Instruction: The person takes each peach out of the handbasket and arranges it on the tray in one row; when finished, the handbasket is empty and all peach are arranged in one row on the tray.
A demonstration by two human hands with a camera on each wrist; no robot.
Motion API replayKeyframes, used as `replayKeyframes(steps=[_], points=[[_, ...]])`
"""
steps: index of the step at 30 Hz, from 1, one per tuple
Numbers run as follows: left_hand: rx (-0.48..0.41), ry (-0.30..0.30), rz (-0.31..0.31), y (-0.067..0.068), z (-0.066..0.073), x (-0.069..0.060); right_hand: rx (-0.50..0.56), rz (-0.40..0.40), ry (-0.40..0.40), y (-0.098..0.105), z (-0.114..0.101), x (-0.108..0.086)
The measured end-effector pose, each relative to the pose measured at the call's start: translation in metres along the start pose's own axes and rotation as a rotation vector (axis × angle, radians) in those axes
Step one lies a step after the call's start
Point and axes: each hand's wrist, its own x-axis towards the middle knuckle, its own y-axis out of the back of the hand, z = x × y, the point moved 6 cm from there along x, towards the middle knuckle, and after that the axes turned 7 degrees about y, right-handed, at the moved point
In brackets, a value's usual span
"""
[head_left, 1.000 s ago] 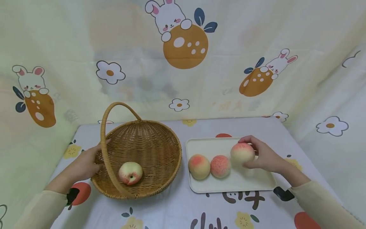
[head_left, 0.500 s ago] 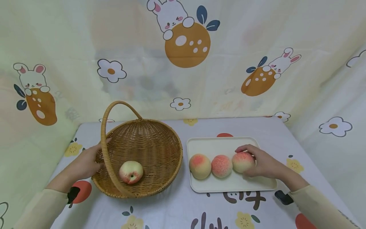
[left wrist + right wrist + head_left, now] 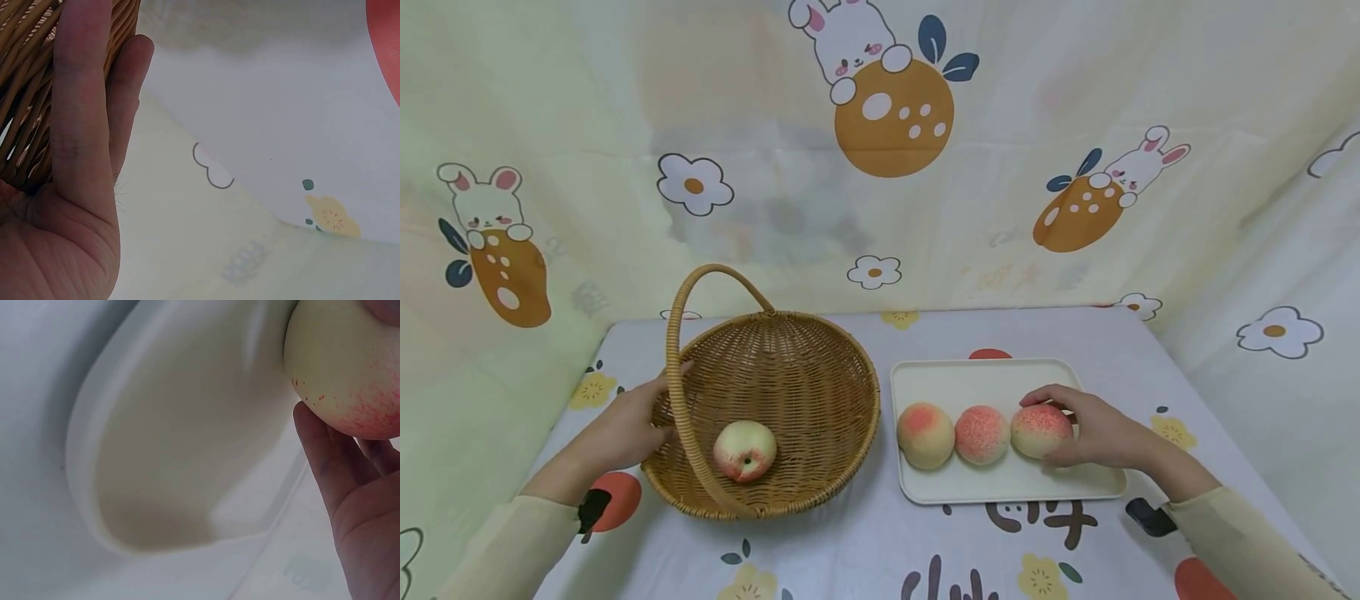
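Head view: A person's right hand (image 3: 1101, 429) holds the end peach (image 3: 1040, 431) in a curled grip, fingers round the far side and thumb on the near, at the right of a row of three on a white tray (image 3: 970, 379). The middle peach (image 3: 982, 435) lies immediately to its left, the left peach (image 3: 925, 436) beyond; whether the first two touch is hard to tell. The tray's long side runs left to right across the surface (image 3: 842, 558), with the basket (image 3: 805, 375) past its left end, well apart from the held fruit. The right hand is nearer to all three. The left hand (image 3: 625, 425) grips the basket's left rim beside the handle (image 3: 679, 392); a fourth peach (image 3: 745, 451) sits low inside.

Left wrist view: Fingers lie along the wicker, one stretched straight. The thumb is out of sight and the basket cropped at upper left, its contents unseen.

Right wrist view: The end peach, cut off at top and right, sits against the fingertips. The tray is blurred, the other peaches are out of frame, and any contact between fruit and tray cannot be made out.
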Motion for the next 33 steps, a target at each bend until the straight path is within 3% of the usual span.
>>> replayKeyframes(steps=[5,8,14,18,27,33], points=[[-0.003,0.006,0.003,0.0,0.001,0.0,-0.034,-0.004,0.015,0.004,-0.004,0.005],[0.001,0.015,0.004,0.001,0.0,0.001,-0.048,0.004,0.06,0.01,-0.018,0.018],[-0.007,0.013,0.0,0.002,-0.001,-0.001,-0.051,-0.008,0.159,0.021,-0.067,0.059],[-0.026,0.004,-0.004,0.0,0.001,-0.001,0.017,-0.023,0.24,0.02,-0.105,0.085],[-0.021,0.01,0.005,-0.001,0.002,-0.001,0.154,-0.078,0.421,-0.014,-0.185,0.146],[-0.02,-0.001,0.028,0.0,0.003,0.0,0.106,-0.192,0.496,-0.045,-0.231,0.183]])
